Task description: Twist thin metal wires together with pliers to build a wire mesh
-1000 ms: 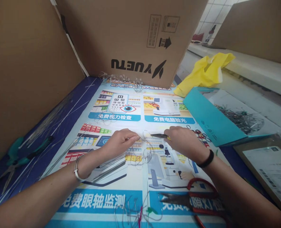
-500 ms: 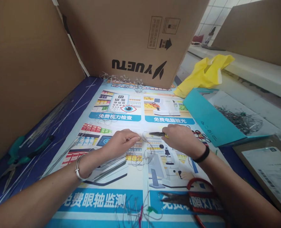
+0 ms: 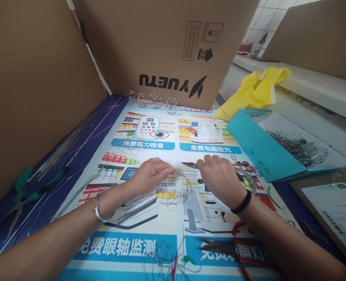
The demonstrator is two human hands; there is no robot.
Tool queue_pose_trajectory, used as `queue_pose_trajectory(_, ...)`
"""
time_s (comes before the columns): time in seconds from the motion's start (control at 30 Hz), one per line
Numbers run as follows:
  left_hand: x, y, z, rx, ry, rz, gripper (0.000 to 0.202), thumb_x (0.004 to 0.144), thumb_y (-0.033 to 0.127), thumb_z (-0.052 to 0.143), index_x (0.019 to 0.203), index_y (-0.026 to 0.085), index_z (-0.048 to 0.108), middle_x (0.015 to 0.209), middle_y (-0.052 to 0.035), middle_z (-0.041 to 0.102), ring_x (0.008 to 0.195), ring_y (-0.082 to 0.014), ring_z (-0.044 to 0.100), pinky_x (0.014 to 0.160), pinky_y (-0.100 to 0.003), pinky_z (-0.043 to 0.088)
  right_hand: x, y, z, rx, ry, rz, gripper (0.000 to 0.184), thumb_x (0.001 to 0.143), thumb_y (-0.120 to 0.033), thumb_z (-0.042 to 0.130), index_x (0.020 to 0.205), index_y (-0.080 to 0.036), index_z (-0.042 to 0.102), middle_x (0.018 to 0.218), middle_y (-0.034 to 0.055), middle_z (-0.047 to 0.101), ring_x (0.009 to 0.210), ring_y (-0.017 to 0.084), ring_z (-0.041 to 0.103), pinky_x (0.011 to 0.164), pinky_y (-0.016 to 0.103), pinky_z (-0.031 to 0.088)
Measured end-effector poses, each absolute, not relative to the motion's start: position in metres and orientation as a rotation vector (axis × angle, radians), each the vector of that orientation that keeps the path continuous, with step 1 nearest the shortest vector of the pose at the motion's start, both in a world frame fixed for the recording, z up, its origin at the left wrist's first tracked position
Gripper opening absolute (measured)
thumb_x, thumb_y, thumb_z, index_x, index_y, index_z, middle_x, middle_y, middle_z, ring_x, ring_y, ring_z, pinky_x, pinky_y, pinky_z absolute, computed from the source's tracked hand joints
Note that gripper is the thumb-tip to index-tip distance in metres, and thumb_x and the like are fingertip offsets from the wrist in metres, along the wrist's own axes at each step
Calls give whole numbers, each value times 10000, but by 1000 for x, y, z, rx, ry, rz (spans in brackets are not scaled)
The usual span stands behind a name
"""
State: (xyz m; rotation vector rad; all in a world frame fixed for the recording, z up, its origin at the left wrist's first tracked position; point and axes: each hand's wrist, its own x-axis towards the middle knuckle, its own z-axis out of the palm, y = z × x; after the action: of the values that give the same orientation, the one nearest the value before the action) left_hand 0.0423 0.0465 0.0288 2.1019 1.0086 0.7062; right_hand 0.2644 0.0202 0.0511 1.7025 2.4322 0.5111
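Observation:
My left hand (image 3: 157, 173) is closed in a pinch on a thin wire (image 3: 177, 173), whose end reaches out to the right past my fingertips. Opposite it, my right hand (image 3: 218, 175) wraps round a pair of pliers (image 3: 189, 165); the dark pointed jaws face left, close to the wire, and the handles are mostly hidden in my fist. Whether the jaws touch the wire I cannot tell. Below and between my hands lies a loose tangle of curled wire (image 3: 175, 195) on the printed sheet (image 3: 176, 218).
Red-handled scissors (image 3: 220, 246) lie under my right forearm, beside bent wires (image 3: 167, 259). Green-handled pliers (image 3: 23, 195) and straight wires (image 3: 58, 154) are at left. A teal box (image 3: 263, 148) of wire pieces, small rings (image 3: 249, 168) and a yellow bag (image 3: 253, 93) lie right. Cardboard (image 3: 167, 47) stands behind.
My right hand has turned and shifted slightly left with the pliers, and its forearm now covers more of the scissors. My left hand stays nearly in place, still pinching the wire.

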Motion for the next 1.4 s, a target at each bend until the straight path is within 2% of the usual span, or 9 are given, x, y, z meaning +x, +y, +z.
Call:
queue_pose_trajectory(0.17,42,48,29,1967,983,774,253,881,318,480,860,199,703,979,-31,694,967,-164,602,883,-296,454,261,20,45,1678,2560,712,168,846,-103,411,826,-156,570,772,89,555,714,191,451,593,332,202)
queue_pose_trajectory(0.33,41,47,28,1800,1021,741,241,856,346,514,894,197,699,1071,-37,674,992,-166,607,901,-306,461,261,20,39,1618,2632,916,223,883,-113,360,827,-163,570,721,66,519,686,185,394,601,340,181)
queue_pose_trajectory(0.6,43,47,29,1760,997,737,245,858,341,510,859,182,697,1015,-45,682,935,-159,617,878,-301,468,261,18,36,1549,2674,990,213,887,-123,382,872,-168,590,719,54,512,685,179,371,610,340,180)
queue_pose_trajectory(0.87,41,45,30,1624,966,710,247,841,368,538,888,189,701,1118,-52,665,994,-180,615,904,-325,467,263,19,38,1606,2652,997,244,880,-104,366,886,-156,604,728,62,520,690,178,358,608,345,175)
queue_pose_trajectory(1.13,41,46,29,1566,1016,710,285,824,395,562,936,171,696,995,-58,703,899,-193,624,838,-340,476,263,21,32,1527,2689,1092,243,887,-101,366,907,-162,600,714,42,511,677,169,344,612,344,178)
queue_pose_trajectory(1.27,40,46,30,1593,1022,708,298,828,418,551,892,165,696,919,-54,710,843,-185,619,786,-322,482,262,21,31,1508,2728,1091,234,887,-109,376,909,-165,602,711,38,512,676,167,338,615,343,183)
queue_pose_trajectory(1.4,40,46,30,1600,998,696,286,836,404,541,852,163,694,921,-57,706,847,-180,614,774,-302,477,263,20,31,1520,2743,1057,233,891,-113,374,908,-170,600,716,37,513,683,168,343,619,340,185)
